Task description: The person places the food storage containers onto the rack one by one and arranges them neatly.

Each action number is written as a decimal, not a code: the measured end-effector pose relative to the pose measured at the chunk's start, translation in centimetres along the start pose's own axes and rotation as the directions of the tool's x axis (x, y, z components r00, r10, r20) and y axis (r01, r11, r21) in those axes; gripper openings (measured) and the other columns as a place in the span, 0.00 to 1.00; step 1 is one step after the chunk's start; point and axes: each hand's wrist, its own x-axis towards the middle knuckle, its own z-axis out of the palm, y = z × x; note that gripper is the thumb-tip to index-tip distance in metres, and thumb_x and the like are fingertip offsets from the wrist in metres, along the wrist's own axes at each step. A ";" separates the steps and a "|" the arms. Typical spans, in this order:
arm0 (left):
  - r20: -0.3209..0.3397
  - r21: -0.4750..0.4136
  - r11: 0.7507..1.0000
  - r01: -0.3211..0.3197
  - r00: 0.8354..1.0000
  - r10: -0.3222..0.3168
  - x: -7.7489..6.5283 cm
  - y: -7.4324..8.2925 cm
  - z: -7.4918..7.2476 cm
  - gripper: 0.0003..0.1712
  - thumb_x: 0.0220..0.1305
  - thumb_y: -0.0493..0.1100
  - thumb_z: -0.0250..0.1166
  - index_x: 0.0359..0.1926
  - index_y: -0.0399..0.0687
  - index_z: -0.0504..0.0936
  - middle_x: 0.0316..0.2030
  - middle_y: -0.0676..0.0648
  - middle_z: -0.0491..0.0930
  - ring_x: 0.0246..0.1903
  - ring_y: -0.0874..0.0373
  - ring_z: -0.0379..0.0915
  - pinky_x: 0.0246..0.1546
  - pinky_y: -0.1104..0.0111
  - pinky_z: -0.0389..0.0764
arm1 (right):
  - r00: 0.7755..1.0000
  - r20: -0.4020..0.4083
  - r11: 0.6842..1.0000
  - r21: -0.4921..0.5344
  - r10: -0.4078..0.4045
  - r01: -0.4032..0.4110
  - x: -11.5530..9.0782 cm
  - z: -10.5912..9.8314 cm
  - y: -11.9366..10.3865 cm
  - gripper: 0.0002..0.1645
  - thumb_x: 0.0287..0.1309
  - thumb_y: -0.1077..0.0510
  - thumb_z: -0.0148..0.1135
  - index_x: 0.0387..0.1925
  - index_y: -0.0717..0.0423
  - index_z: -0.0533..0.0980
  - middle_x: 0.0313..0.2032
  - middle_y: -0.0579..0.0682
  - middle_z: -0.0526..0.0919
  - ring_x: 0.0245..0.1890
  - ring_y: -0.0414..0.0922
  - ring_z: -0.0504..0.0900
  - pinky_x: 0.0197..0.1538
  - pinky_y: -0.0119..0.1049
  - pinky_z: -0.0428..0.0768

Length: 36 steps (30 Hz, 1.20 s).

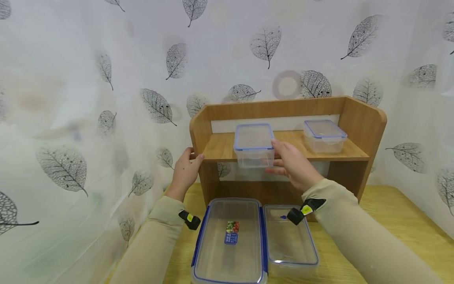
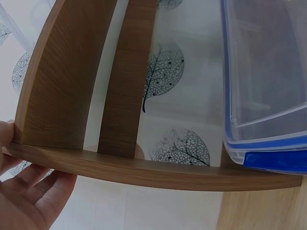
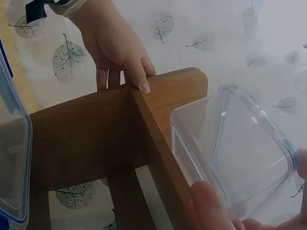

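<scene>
My right hand [image 1: 293, 164] grips a clear plastic food container [image 1: 254, 157] with a light-blue-rimmed lid by its right side. Its front overhangs the front edge of the wooden desktop shelf's upper board; whether its base touches the board I cannot tell. In the right wrist view, the thumb and fingers lie around one end of the container [image 3: 240, 148]. My left hand [image 1: 185, 169] holds the left side panel of the wooden shelf [image 1: 200, 130]. The left wrist view shows the left hand's fingers [image 2: 53, 194] bent against the panel's edge.
A smaller lidded container [image 1: 325, 138] stands at the right of the upper board. On the table [image 1: 393, 221], in front of the shelf, lie a large container with dark-blue clips [image 1: 230, 260] and a narrower lidded one [image 1: 292, 244], side by side. A leaf-patterned curtain [image 1: 220, 51] hangs behind and left.
</scene>
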 end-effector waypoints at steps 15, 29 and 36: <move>0.008 -0.004 1.000 0.020 1.000 -0.020 -0.1 -0.1 0.1 0.30 0.75 0.59 0.56 0.70 0.49 0.68 0.61 0.39 0.76 0.58 0.41 0.74 0.56 0.47 0.78 | 0.999 0.001 0.978 -0.202 -0.045 0.044 -1.2 -0.5 -0.2 0.46 0.77 0.37 0.45 0.78 0.62 0.46 0.69 0.67 0.60 0.61 0.63 0.74 0.54 0.52 0.82; -0.003 0.015 1.000 -0.006 1.000 0.006 -0.1 -0.2 0.1 0.31 0.75 0.60 0.55 0.70 0.49 0.68 0.62 0.39 0.75 0.58 0.41 0.75 0.55 0.46 0.78 | 0.894 0.141 0.483 -0.800 -0.425 0.356 -3.8 0.0 -1.1 0.41 0.72 0.40 0.55 0.78 0.52 0.58 0.73 0.60 0.57 0.70 0.61 0.61 0.65 0.64 0.67; -0.006 0.013 1.000 -0.014 1.000 0.014 0.1 -0.4 0.1 0.31 0.75 0.60 0.55 0.70 0.48 0.68 0.61 0.39 0.75 0.58 0.41 0.75 0.55 0.46 0.78 | 0.754 0.307 0.179 -0.856 -0.580 0.486 -3.7 0.4 -0.5 0.39 0.66 0.45 0.64 0.74 0.52 0.66 0.74 0.62 0.58 0.72 0.63 0.58 0.67 0.64 0.63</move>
